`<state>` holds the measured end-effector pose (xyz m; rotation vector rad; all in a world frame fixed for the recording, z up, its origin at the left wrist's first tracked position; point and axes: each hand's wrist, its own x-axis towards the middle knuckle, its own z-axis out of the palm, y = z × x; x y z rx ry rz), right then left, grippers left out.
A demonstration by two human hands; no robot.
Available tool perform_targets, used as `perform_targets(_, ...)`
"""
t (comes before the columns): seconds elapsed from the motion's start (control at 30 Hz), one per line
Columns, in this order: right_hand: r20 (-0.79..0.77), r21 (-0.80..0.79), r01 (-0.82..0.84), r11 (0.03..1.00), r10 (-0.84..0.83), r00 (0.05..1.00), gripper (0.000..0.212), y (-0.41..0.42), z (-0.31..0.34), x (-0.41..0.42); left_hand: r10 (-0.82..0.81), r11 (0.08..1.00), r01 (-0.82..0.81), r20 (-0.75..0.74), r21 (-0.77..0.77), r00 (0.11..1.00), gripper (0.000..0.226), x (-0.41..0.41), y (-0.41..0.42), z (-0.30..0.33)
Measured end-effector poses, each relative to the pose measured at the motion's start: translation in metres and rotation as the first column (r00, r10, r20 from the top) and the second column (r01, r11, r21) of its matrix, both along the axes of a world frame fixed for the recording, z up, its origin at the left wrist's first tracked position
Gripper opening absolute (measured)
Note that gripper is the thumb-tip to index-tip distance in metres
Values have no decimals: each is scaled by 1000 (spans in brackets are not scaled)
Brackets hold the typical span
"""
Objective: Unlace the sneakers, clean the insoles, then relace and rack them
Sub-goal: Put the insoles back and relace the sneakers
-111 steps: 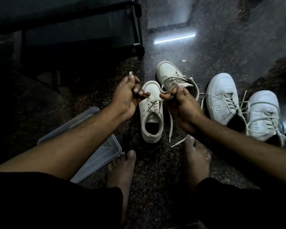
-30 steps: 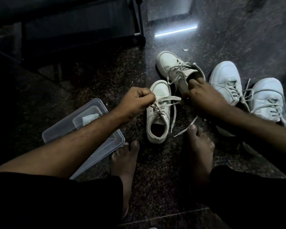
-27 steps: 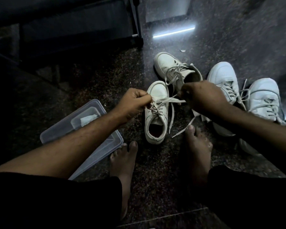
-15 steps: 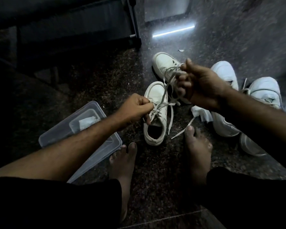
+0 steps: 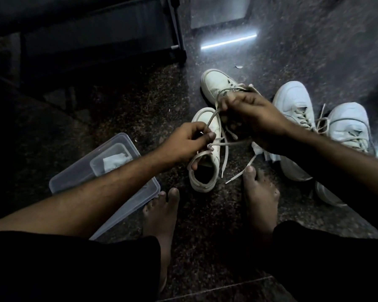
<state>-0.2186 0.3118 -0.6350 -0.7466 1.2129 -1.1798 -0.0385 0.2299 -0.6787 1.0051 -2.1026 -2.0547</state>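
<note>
Cream low-top sneaker (image 5: pixel 207 149) on dark speckled floor (image 5: pixel 118 101) beside clear plastic tub (image 5: pixel 127 188): left hand (image 5: pixel 183 142) pinches its flat pale lace (image 5: pixel 213 118) at the eyelets, right hand (image 5: pixel 253 114), since a second ago raised, grips the strand, drawing it taut; lacing unfinished.

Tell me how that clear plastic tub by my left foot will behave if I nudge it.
The clear plastic tub looks thin-walled and holds only a smaller container, so it is probably light. On the polished stone floor it would likely slide rather than tip, being low and wide.
</note>
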Motion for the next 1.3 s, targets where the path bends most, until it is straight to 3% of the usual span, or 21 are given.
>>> perform_targets(0.07,-33,74,186,980,-184,982,43,0,-2,-8,31,999,-31,-12,36,999,31,4,-2,2)
perform_targets(0.13,-287,140,275,951,-227,931,54,4,-10,-12,60,996,-58,-37,68,998,34,6,-2,3)
perform_targets(0.17,-477,163,237,958,-134,869,56,7,-17,-13,63,996,-60,-43,68,997,33,5,-2,3)
perform_targets(0.23,-804,179,101,979,86,588,43,15,-32,-9,40,999,-39,-34,37,999,33,3,-2,1)
perform_targets(0.27,-883,128,39,991,96,460,31,18,-36,-4,17,1000,-17,-12,6,1000,33,1,-1,1)
perform_targets(0.3,-910,51,-35,998,61,410,29,19,-35,3,-8,1000,8,13,-30,1000,33,0,0,2)
perform_targets(0.37,-873,-76,-179,981,21,487,32,17,-32,12,-47,993,52,50,-107,998,31,-1,1,3)
perform_targets(0.43,-800,-61,-245,968,100,592,26,13,-29,17,-63,981,72,55,-182,997,33,0,1,4)
perform_targets(0.5,-815,-7,-239,971,133,563,16,10,-31,14,-69,970,83,67,-227,995,33,2,0,4)
perform_targets(0.6,-878,18,-175,984,100,469,9,12,-35,6,-34,990,47,97,-133,995,24,4,-2,1)
perform_targets(0.67,-868,44,-129,991,102,486,11,15,-36,2,4,996,6,102,-89,995,25,4,-3,1)
perform_targets(0.73,-830,55,-126,990,116,546,14,17,-39,1,14,996,-6,83,-89,996,24,2,-3,2)
perform_targets(0.87,-626,41,-213,976,191,756,21,17,-42,14,21,997,-15,83,-79,996,26,-3,0,5)
perform_targets(1.1,-781,86,-114,990,138,609,5,11,-45,1,153,985,-162,126,63,980,28,6,-6,-4)
perform_targets(1.2,-794,171,-206,964,258,551,4,13,-47,3,63,998,-61,198,-18,978,6,14,-6,-8)
perform_targets(1.3,-833,174,-204,963,255,492,10,13,-47,12,-75,972,121,225,-200,971,13,20,-4,-14)
